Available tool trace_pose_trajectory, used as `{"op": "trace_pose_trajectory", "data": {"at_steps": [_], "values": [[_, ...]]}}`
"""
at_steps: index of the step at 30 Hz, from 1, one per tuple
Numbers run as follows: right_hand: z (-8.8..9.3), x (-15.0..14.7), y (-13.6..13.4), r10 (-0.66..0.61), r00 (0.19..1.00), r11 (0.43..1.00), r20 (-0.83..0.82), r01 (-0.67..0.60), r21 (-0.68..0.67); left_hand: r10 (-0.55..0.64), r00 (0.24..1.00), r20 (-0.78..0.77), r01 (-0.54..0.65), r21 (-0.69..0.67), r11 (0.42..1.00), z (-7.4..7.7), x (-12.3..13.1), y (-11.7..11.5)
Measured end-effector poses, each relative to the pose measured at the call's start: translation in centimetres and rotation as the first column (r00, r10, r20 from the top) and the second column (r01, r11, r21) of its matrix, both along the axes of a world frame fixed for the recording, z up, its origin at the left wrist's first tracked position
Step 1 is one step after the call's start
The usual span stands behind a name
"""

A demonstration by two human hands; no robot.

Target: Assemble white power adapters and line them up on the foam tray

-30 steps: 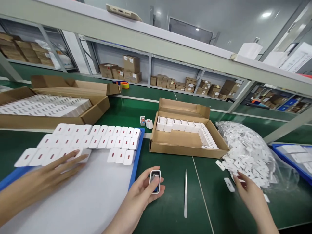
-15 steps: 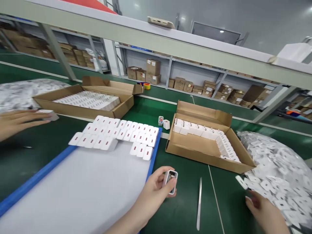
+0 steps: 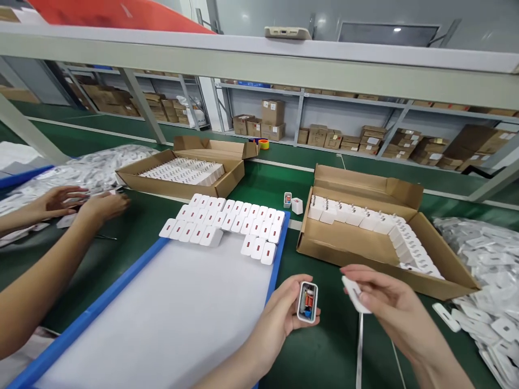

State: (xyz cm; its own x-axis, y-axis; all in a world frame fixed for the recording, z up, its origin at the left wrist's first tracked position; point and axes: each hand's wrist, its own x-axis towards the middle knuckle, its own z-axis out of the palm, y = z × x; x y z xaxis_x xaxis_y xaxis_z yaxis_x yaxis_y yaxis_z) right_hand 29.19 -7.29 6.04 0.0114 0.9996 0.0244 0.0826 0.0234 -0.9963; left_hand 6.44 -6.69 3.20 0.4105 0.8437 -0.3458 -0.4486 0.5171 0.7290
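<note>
My left hand (image 3: pixel 286 308) is closed round a white charger housing (image 3: pixel 307 302), its open end facing me with coloured electronic parts inside. Just to the right, my right hand (image 3: pixel 385 300) pinches a flat white cover plate (image 3: pixel 355 294) with a slot in it. Metal tweezers (image 3: pixel 359 351) lie on the green table below that hand, partly covered by it. Left of my hands is a blue-edged tray (image 3: pixel 170 313) with rows of white chargers (image 3: pixel 227 219) along its far end. Two more housings (image 3: pixel 297 206) stand beyond the tray, one showing its inner parts.
An open cardboard box (image 3: pixel 340 254) partly lined with white chargers sits at right, near a heap of cover plates (image 3: pixel 482 270). Another filled box (image 3: pixel 178 186) is at far left. A co-worker's hands (image 3: pixel 81 205) work beside a white pile. A metal beam (image 3: pixel 259 65) crosses above.
My right hand has come left from the heap of plates, bringing a cover plate near the housing. The housing's inside shows more fully. A co-worker's second arm has entered at left.
</note>
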Motion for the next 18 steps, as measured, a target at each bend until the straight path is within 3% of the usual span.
{"op": "trace_pose_trajectory", "data": {"at_steps": [3,6,10,12,15,18], "values": [[-1.4,-1.8,0.4,0.122,0.978,0.989,-0.170,-0.134,-0.058,0.010,1.000,-0.019,-0.010,-0.015,1.000,0.1,0.0,-0.1],[-3.2,-2.5,-0.6,0.146,0.964,0.988,-0.222,-0.152,-0.013,0.006,0.999,-0.047,-0.007,-0.019,1.000,0.2,0.0,-0.1],[-4.4,-2.9,-2.1,0.015,0.998,0.996,-0.060,-0.010,0.094,-0.014,0.998,-0.067,0.012,-0.035,0.999,0.1,0.2,-0.3],[-4.7,-3.2,-2.3,-0.057,0.995,0.972,0.080,0.037,0.230,-0.020,0.998,-0.066,0.018,-0.040,0.999,0.0,0.3,-0.4],[-4.8,-3.6,-2.2,-0.068,0.976,0.902,0.207,-0.028,0.431,-0.012,0.998,-0.055,0.009,-0.051,0.999,-0.2,0.4,-0.6],[-4.3,-4.2,-2.0,-0.080,0.960,0.856,0.268,-0.072,0.513,0.002,0.999,-0.054,-0.005,-0.065,0.998,-0.2,0.5,-0.7]]}}
